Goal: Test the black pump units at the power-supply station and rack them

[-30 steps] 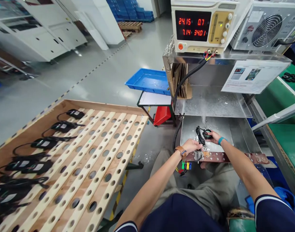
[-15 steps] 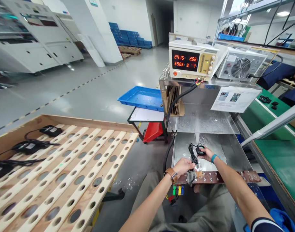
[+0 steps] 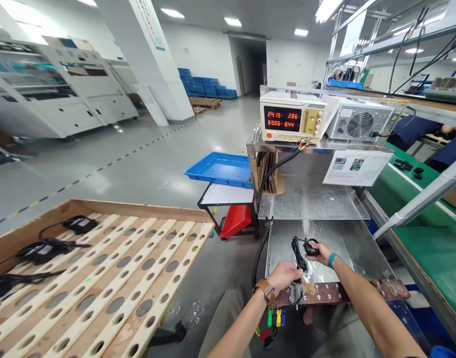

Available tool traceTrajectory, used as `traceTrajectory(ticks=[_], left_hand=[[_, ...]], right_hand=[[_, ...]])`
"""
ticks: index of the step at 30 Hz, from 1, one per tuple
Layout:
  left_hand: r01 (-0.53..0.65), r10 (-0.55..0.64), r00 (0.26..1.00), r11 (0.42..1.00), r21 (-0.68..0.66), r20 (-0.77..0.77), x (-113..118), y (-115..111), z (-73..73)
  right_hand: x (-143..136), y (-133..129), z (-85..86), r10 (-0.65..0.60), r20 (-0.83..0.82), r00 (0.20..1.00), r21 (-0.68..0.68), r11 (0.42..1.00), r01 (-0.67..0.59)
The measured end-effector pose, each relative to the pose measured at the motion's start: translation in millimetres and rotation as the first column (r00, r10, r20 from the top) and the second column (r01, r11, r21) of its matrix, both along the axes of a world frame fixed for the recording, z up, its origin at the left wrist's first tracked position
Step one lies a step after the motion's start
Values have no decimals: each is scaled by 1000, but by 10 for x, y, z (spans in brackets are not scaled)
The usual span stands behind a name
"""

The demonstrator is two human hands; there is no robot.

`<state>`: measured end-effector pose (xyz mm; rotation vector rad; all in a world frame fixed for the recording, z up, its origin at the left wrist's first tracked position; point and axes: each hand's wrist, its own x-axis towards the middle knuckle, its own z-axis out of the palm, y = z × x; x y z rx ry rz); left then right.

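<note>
My right hand (image 3: 318, 250) grips a small round black pump (image 3: 310, 247) over the metal tray (image 3: 356, 251). A thin spray of water rises just behind the pump. Its coiled black cable (image 3: 298, 252) hangs to the left of it, between my hands. With thumb and fingers together, my left hand (image 3: 285, 274) pinches the lower end of that cable, close above a brown terminal strip (image 3: 326, 293) with metal studs. A dark lead loops below the left fingers at the strip. Exactly where the cable end touches the strip is hidden.
A power supply (image 3: 293, 118) with lit red digits stands on the shelf ahead. Coloured clips (image 3: 276, 317) hang below the strip. On the left, a slatted wooden rack (image 3: 101, 278) holds several black devices with cables. A blue tray (image 3: 220, 169) sits beyond; green worktops (image 3: 432, 253) lie right.
The camera view has tilted up, so the scene sits lower. Both hands keep their hold on the pump and cable, with little visible movement. The display shows the same main readings.
</note>
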<state>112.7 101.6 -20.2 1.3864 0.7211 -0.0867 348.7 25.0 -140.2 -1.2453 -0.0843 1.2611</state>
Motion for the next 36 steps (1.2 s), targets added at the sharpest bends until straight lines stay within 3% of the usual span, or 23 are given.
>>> traceTrajectory(ticks=[6, 12, 19, 27, 31, 36], left_hand=[[-11, 9, 1000, 998, 67, 20, -7, 15, -147], [-66, 66, 998, 997, 48, 8, 47, -11, -251], [-185, 187, 981, 981, 53, -44, 112, -122, -164], [-219, 227, 969, 972, 81, -100, 155, -165, -86], [-268, 277, 959, 955, 125, -63, 320, -130, -95], [-230, 232, 973, 945, 234, 21, 552, -45, -49]], right_hand=[[-60, 19, -106, -1, 13, 1000, 31, 1000, 0], [-47, 42, -144, 44, 46, 998, 17, 999, -45], [-113, 8, -29, 30, 16, 999, -29, 999, -29], [-85, -34, 33, 53, 26, 998, -97, 994, -50], [-58, -23, 36, 52, 41, 998, -91, 995, -48], [-33, -3, 141, 60, 53, 997, -8, 998, -60]])
